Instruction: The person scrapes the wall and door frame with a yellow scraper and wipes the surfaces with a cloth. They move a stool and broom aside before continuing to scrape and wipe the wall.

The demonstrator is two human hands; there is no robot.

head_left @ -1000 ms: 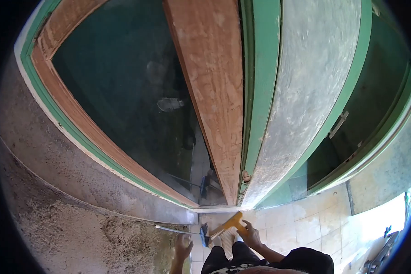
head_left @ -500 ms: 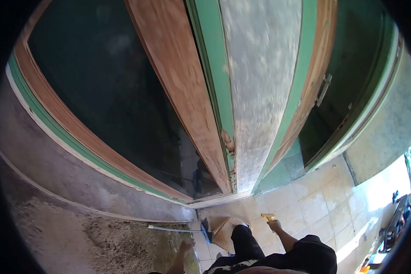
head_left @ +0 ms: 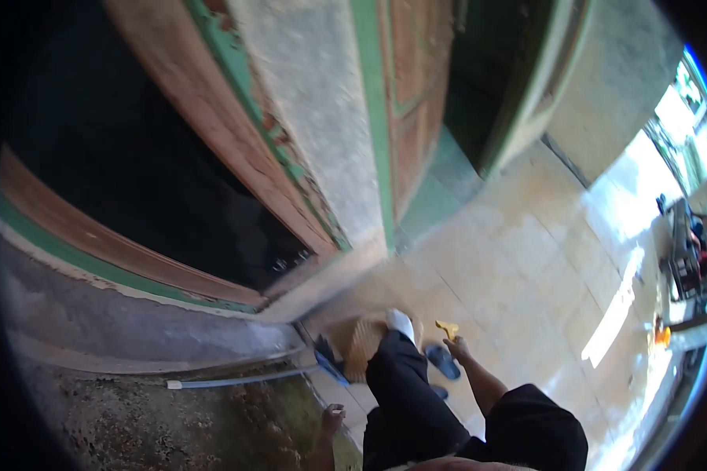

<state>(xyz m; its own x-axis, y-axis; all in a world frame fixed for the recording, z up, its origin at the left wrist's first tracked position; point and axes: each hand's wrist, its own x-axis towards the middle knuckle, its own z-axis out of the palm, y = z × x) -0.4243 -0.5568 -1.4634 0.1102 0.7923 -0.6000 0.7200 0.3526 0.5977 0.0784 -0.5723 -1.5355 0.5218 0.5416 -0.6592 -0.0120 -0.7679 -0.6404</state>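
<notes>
My right hand [head_left: 458, 345] is closed round a yellow T-shaped hand tool [head_left: 447, 326], held out low in front of me above the tiled floor. My left hand [head_left: 334, 418] hangs at my left side with its fingers curled in; something small and pale shows at the fingers, and I cannot tell what it is. Near that hand lies a broom, with its pale blue pole [head_left: 239, 383] stretching left and its dark blue head [head_left: 329, 363] by the mat. My white-covered foot [head_left: 400, 323] is on a tan woven mat [head_left: 363, 349].
Dark slippers [head_left: 443, 362] lie beside the mat. Ahead stands a window frame [head_left: 236, 188] with peeling green paint and dark glass. A wooden door [head_left: 416, 125] stands to its right. Tools and boxes [head_left: 687, 259] sit at the far right. Rough, mossy ground [head_left: 149, 424] lies left.
My view has turned right and down, so the window and door shift left and more floor shows. The yellow tool stays in my right hand. My foot and the slippers have come into view.
</notes>
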